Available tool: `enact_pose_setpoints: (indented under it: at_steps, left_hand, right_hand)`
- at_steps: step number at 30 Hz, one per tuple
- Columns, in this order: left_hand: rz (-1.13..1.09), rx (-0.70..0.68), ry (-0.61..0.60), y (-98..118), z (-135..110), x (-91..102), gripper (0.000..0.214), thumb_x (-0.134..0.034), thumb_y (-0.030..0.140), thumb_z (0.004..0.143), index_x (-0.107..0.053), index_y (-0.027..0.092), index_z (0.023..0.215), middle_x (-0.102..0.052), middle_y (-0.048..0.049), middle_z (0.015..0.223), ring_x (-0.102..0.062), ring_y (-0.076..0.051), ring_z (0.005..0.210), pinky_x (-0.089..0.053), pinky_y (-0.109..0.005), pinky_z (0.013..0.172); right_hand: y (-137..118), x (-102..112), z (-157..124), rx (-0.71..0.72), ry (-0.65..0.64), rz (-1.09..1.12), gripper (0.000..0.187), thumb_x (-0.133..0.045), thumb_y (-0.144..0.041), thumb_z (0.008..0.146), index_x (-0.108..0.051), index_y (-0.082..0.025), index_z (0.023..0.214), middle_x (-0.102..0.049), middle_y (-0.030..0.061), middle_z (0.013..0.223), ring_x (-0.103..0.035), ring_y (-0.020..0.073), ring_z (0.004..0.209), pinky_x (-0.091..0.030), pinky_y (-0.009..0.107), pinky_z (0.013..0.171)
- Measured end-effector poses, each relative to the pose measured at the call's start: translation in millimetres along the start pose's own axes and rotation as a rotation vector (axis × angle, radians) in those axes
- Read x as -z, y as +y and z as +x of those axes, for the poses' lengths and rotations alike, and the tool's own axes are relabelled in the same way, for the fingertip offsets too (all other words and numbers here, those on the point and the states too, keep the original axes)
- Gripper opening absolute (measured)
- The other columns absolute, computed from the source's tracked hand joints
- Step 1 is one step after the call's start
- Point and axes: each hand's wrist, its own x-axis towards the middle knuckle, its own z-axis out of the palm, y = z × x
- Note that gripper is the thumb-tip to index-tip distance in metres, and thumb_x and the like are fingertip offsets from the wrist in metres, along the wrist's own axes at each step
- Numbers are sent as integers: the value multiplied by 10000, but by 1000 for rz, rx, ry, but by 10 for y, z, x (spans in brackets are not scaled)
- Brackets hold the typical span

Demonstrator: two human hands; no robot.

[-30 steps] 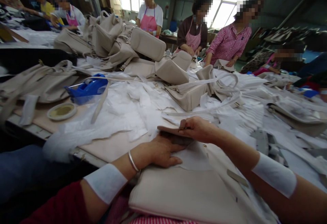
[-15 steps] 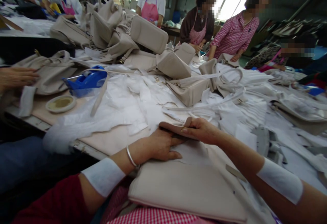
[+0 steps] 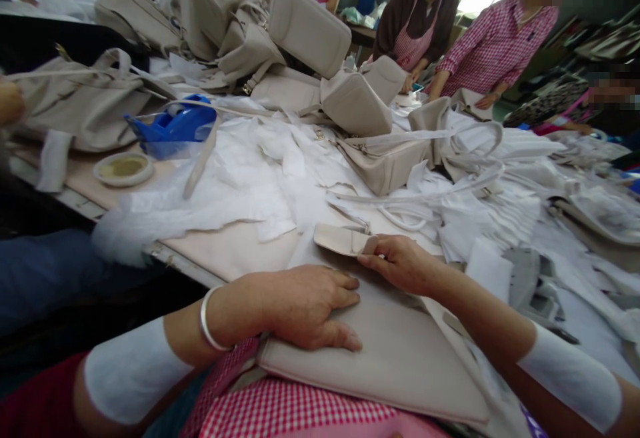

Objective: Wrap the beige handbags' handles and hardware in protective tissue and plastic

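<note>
L hand (image 3: 305, 308) lies open, flat on beige bag (image 3: 400, 358), pinning it; R hand (image 3: 400, 265) pinches its flap (image 3: 340, 239) over bench (image 3: 225, 251). Prob. mid flap-fold; next move needs steady hold-down.

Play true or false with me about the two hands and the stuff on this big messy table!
1. The left hand lies flat on the beige handbag. True.
2. The right hand pinches a beige flap. True.
3. The tape dispenser is red. False: it is blue.
4. The left wrist is bare. False: it wears a silver bangle.
</note>
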Motion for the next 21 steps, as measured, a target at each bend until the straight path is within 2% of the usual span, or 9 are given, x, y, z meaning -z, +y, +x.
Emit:
enact_pose_setpoints:
  at_steps: [3,6,9,15,18,21]
  left_hand:
    - [-84,-78,-50,27,-19,-16,540,-497,580,898,-598,218,1286,-608,-89,1332,-564,-281,1214,-432,-349,1022]
    - [-75,-82,-86,41,-43,-2,554,-520,538,905,-570,180,1324,-563,-110,1391,-528,-286,1270,-428,-347,1041]
    - [-48,-89,-114,61,-69,12,568,-540,515,904,-562,146,1336,-534,-133,1420,-508,-289,1296,-436,-345,1040]
    - [-21,-91,-137,97,-92,20,610,-519,523,911,-565,79,1326,-499,-198,1437,-516,-319,1287,-432,-372,1045]
    - [-8,-90,-138,111,-105,26,585,-516,514,914,-580,89,1310,-508,-195,1428,-544,-314,1254,-443,-366,1020]
    - [-2,-97,-124,112,-119,15,547,-522,516,907,-612,120,1274,-556,-168,1387,-583,-292,1199,-454,-340,983]
  right_hand:
    - [-7,-20,-17,4,-30,-37,207,-571,-362,875,-736,-240,850,-736,14,863,-653,180,786,-458,272,698]
    - [8,-30,-21,-17,-43,-13,178,-585,-306,842,-751,-251,875,-748,1,930,-660,175,800,-472,268,713]
    - [31,-23,-4,-72,-57,36,187,-585,-330,839,-753,-255,876,-750,-9,963,-661,172,781,-483,273,702]
    - [-6,6,35,-138,-115,58,202,-582,-328,848,-768,-257,878,-756,-7,869,-674,195,821,-491,287,752]
    - [-59,6,29,-95,-135,38,208,-566,-318,870,-763,-252,863,-749,8,910,-668,188,842,-485,281,768]
    - [-82,-39,15,18,-155,28,239,-534,-299,901,-751,-227,833,-707,34,891,-645,173,831,-474,273,766]
